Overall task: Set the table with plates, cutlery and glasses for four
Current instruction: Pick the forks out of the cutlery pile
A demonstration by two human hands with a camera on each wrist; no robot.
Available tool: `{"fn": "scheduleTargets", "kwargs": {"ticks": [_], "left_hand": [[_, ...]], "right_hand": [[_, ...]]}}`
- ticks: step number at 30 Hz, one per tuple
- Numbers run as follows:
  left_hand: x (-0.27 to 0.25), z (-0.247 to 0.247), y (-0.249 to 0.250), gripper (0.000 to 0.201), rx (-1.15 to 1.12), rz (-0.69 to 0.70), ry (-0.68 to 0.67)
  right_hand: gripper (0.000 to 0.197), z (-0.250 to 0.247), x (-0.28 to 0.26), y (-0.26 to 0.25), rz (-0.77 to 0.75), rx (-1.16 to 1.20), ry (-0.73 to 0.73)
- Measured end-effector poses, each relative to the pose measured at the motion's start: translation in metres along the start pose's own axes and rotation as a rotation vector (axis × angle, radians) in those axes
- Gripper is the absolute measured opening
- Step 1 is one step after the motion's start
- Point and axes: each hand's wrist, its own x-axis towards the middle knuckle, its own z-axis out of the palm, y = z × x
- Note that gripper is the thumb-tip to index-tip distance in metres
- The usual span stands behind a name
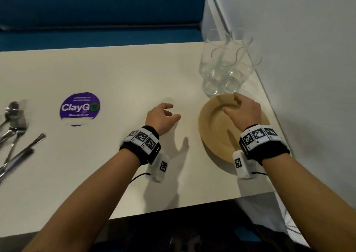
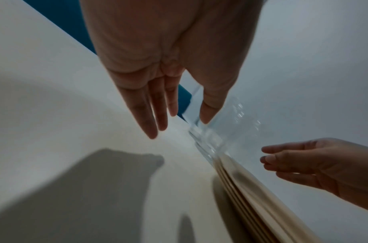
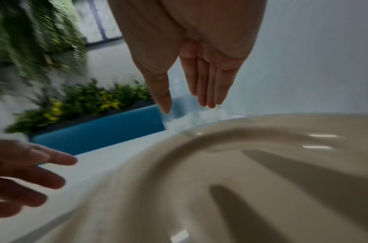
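- A white table [image 1: 115,74] fills the head view, with a blue bench seat [image 1: 96,5] along its far edge and a pale wall [image 1: 308,39] along its right edge.
- A stack of tan plates [image 1: 212,120] lies near the table's right edge, towards the near right corner; the left wrist view shows several layered rims [image 2: 251,197], though their number cannot be told.
- A cluster of clear drinking glasses [image 1: 221,74] stands upright just beyond the plates, by the right edge; the nearest glass looks to touch the far rim of the stack. The glasses are blurred, so I cannot count them.
- The right hand [image 1: 244,109] hovers over the top plate, fingers straight and spread, holding nothing; its fingertips reach towards the bases of the glasses.
- The left hand [image 1: 163,117] hangs over the bare table just left of the plates, fingers relaxed and slightly bent, holding nothing.
- Both wrists wear black bands carrying white blocks printed with black square markers.
- A pile of metal cutlery [image 1: 15,132], with spoons and a fork or two visible, lies at the table's left edge, well apart from the plates.
- A round purple sticker reading "ClayGo" [image 1: 80,107] sits on the table between the cutlery and the left hand.
- The right wrist view shows green plants with yellow flowers [image 3: 81,98] behind the bench.
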Motion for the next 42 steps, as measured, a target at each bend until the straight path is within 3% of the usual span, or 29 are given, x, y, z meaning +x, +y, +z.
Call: {"fn": "scheduleTargets", "kwargs": {"ticks": [4, 10, 13, 16, 21, 24, 27, 32, 36, 39, 42], "left_hand": [[-0.012, -0.071, -0.041, 0.047, 0.020, -0.032, 0.120], [-0.032, -0.224, -0.135, 0.046, 0.153, -0.058, 0.258], [-0.041, -0.299, -0.186, 0.042, 0.250, -0.095, 0.233], [-0.052, -0.346, -0.231, 0.036, 0.397, -0.111, 0.124], [-0.057, -0.355, -0.268, 0.030, 0.645, -0.044, -0.132], [-0.052, -0.351, -0.272, 0.024, 0.778, 0.031, -0.115], [-0.048, -0.347, -0.269, 0.032, 0.945, 0.098, -0.095], [-0.048, -0.338, -0.264, 0.033, 1.111, 0.106, -0.149], [-0.046, -0.333, -0.255, 0.036, 1.186, 0.095, -0.207], [-0.044, -0.338, -0.246, 0.029, 1.194, 0.097, -0.247], [-0.042, -0.348, -0.238, 0.028, 1.232, 0.181, -0.164]], "right_hand": [[0.060, 0.059, -0.014, -0.067, -0.124, 0.057, -0.195], [0.037, 0.170, -0.072, -0.190, -0.330, 0.084, -0.465], [0.029, 0.232, -0.112, -0.248, -0.443, -0.008, -0.547], [0.030, 0.288, -0.150, -0.293, -0.559, -0.112, -0.645], [0.029, 0.341, -0.182, -0.328, -0.645, -0.330, -0.679], [0.024, 0.353, -0.187, -0.336, -0.686, -0.489, -0.694], [0.022, 0.357, -0.190, -0.338, -0.765, -0.606, -0.685], [0.029, 0.359, -0.195, -0.346, -0.860, -0.733, -0.741], [0.026, 0.361, -0.193, -0.345, -0.869, -0.707, -0.761], [0.018, 0.363, -0.191, -0.342, -0.791, -0.626, -0.780], [0.016, 0.353, -0.183, -0.344, -0.690, -0.512, -0.773]]}}
